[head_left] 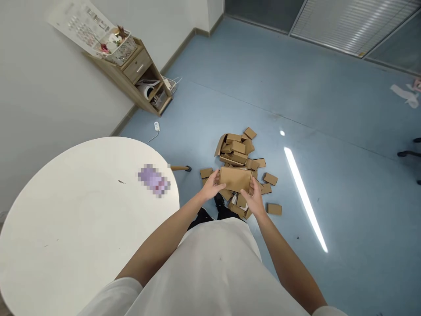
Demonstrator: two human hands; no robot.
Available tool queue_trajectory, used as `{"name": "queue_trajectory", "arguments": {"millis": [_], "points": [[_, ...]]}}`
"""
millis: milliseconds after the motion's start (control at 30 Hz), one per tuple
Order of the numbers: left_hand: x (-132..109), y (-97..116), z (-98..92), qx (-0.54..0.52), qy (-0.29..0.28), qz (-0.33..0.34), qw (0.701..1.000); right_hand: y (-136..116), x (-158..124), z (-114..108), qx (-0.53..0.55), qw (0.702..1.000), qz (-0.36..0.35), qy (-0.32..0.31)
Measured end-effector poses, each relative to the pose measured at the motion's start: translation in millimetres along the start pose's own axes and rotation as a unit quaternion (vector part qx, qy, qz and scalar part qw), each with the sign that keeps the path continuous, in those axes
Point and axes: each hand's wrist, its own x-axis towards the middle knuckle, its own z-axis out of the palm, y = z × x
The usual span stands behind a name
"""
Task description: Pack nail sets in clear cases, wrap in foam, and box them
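Note:
A small brown cardboard box (234, 179) is held out in front of me between both hands. My left hand (213, 185) grips its left end with the fingers curled round the edge. Gripping the right end is my right hand (254, 195), thumb on top. Below the box, on the blue floor, lies a pile of several similar cardboard boxes (237, 151), some loose ones scattered to the right (273, 209).
A round white table (75, 219) stands at my left with a blurred purple item (153, 180) on it. A wooden cabinet (138, 79) with a basket on top stands against the wall. A chair base (409, 153) shows at the far right.

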Motion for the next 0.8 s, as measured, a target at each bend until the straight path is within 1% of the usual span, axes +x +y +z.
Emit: {"name": "queue_trajectory", "arguments": {"millis": [67,133,200,267,333,400,500,600,700,800], "points": [[3.2,2.3,-0.1,0.008,-0.025,0.029,0.999,-2.5,-2.0,0.3,-0.02,0.999,-0.03,0.024],[0.6,2.9,-5.6,0.023,-0.028,0.06,0.998,-4.9,-4.9,3.1,-0.049,0.997,-0.048,0.044],[-8.9,1.8,-16.9,0.032,-0.017,0.076,0.996,-7.2,-8.1,9.5,-0.064,0.996,-0.052,0.04],[-24.8,-1.6,-33.1,0.036,0.005,0.077,0.996,-10.1,-11.3,20.9,-0.065,0.996,-0.057,0.024],[-45.4,-7.8,-52.5,0.029,0.041,0.067,0.996,-14.6,-14.2,38.5,-0.056,0.996,-0.07,0.006],[-68.7,-17.2,-73.6,0.014,0.085,0.055,0.995,-21.6,-17.2,61.9,-0.036,0.996,-0.079,-0.023],[-104.5,-37.0,-105.4,-0.014,0.16,0.048,0.986,-37.0,-23.9,102.5,-0.007,0.993,-0.072,-0.094],[-138.7,-60.6,-133.5,-0.038,0.252,0.043,0.966,-56.3,-34.2,141.0,-0.009,0.981,-0.077,-0.177],[-167.8,-83.0,-153.6,-0.058,0.326,0.026,0.943,-75.1,-44.8,172.9,-0.058,0.963,-0.11,-0.239],[-188.0,-101.1,-163.4,-0.084,0.364,0.0,0.928,-88.2,-50.5,198.7,-0.156,0.935,-0.166,-0.273]]}}
